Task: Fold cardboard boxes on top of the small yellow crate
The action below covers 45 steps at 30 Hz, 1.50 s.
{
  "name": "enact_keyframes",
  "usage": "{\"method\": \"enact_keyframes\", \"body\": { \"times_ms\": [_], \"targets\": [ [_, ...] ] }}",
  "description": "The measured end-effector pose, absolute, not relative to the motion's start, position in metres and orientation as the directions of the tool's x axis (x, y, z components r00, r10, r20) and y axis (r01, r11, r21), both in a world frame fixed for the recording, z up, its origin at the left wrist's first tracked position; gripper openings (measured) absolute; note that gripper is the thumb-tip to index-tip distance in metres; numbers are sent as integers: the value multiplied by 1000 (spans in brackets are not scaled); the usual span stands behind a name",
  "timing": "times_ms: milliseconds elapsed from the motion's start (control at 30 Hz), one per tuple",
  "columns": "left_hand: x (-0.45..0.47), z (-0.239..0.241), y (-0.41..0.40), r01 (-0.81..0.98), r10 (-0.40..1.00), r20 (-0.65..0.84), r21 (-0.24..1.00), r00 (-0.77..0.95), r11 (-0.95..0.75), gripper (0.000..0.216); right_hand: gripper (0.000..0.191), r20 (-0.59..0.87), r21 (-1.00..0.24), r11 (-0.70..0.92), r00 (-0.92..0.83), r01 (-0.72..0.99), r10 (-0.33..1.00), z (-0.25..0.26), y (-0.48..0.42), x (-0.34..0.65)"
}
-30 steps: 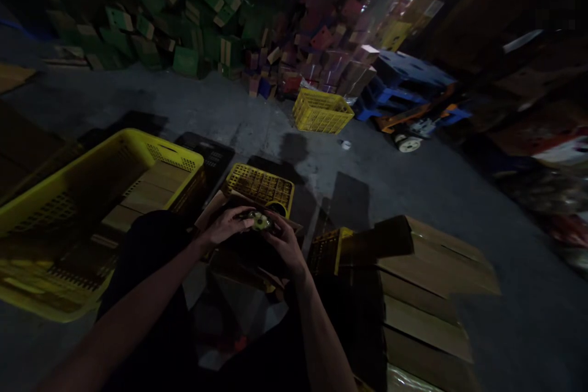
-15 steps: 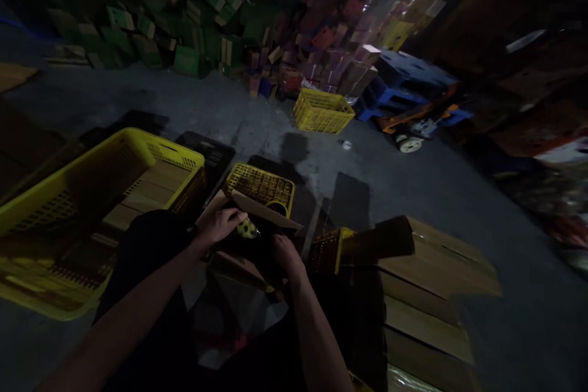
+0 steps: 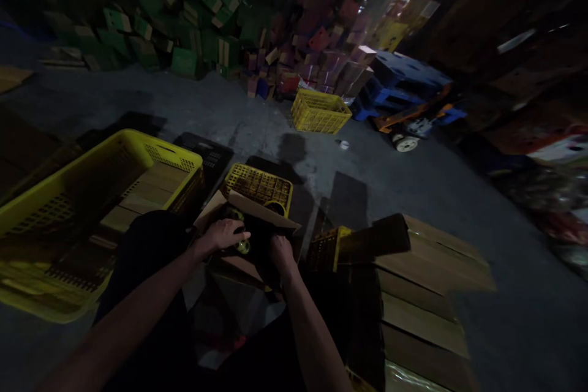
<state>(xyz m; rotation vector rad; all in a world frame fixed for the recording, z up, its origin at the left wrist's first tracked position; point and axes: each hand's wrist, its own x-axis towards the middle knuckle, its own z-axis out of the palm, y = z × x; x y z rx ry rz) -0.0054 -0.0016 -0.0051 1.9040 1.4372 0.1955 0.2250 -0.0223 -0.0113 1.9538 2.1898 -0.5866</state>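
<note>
An open cardboard box point(image 3: 257, 208) sits in front of me on my lap, its inside dark. My left hand point(image 3: 223, 236) is curled over the box opening, with a small yellow and black object point(image 3: 242, 247) at its fingertips. My right hand point(image 3: 279, 251) reaches down into the box from the right; its fingers are lost in the dark. Another yellowish piece point(image 3: 235, 214) shows at the box's back left.
A big yellow crate point(image 3: 151, 150) holding flat cardboard stands at my left. A smaller yellow crate point(image 3: 260, 187) lies behind the box, and cardboard cartons point(image 3: 432, 257) are stacked at my right. Across the concrete floor are another yellow crate point(image 3: 319, 111), piled green and red boxes, blue pallets and a pallet jack point(image 3: 407, 135).
Both hands have dropped from holding the small object above the box down into the box. The right hand has let go and gone deeper inside.
</note>
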Motion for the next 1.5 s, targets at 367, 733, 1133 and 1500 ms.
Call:
{"method": "enact_keyframes", "body": {
  "times_ms": [367, 733, 1133, 1500],
  "targets": [
    [-4, -12, -6, 664, 798, -289, 726, 529, -178, 40, 31, -270, -269, 30, -105, 963, 957, 15, -19, 229],
    [-1, 1, -4, 305, 904, -240, 943, 353, 131, 48, 16, 187, -907, 199, -70, 370, 980, 46, -28, 241],
    [4, 11, -3, 13, 876, -144, 988, 461, 156, 63, 27, 32, -956, 55, -84, 288, 996, 55, -27, 228],
    [4, 16, 0, 37, 888, -119, 993, 444, 115, 63, 14, 122, -949, 138, -74, 284, 990, 41, -22, 230]
  ]
}}
